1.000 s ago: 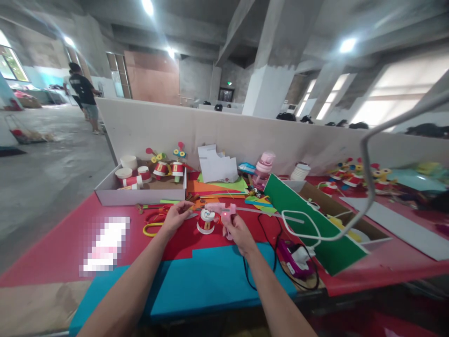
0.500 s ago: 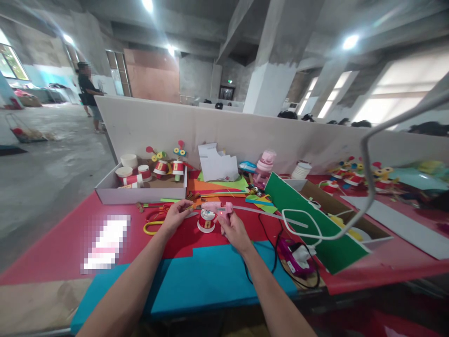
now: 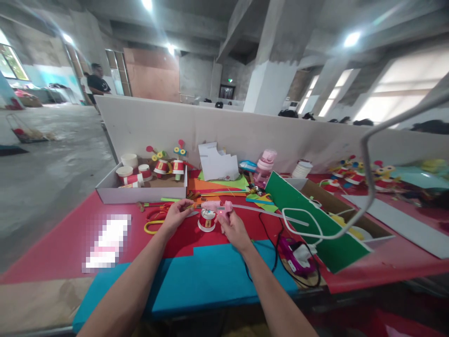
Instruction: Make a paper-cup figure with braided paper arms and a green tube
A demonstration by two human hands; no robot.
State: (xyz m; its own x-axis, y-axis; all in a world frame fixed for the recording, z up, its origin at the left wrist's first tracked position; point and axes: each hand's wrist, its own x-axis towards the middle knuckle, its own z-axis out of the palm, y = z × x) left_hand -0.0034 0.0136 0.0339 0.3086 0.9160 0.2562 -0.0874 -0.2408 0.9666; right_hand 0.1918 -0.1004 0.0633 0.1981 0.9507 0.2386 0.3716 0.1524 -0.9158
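Note:
My right hand (image 3: 235,229) is wrapped round the handle of a pink hot glue gun (image 3: 212,205), whose nozzle points left. A long translucent glue stick (image 3: 270,214) sticks out of its back end. My left hand (image 3: 178,216) is pinched just left of the nozzle, on a tiny piece too small to make out. Below the gun, a red and white paper cup (image 3: 206,222) stands upside down on the red table cover (image 3: 175,245). Scissors with yellow and red handles (image 3: 154,227) lie beside my left hand, partly hidden by it.
A white box (image 3: 142,194) holds paper cups and cup figures. A green-sided box (image 3: 312,224) stands right, crossed by a white bent tube (image 3: 366,187). A purple tissue pack (image 3: 293,262) and black cord lie nearby. Blue sheets (image 3: 224,281) cover the front edge. A person (image 3: 98,84) stands far left.
My left fingertips have come slightly closer to the glue gun's nozzle. The gun and the cup have hardly moved. The person in the background has turned and shifted a little right.

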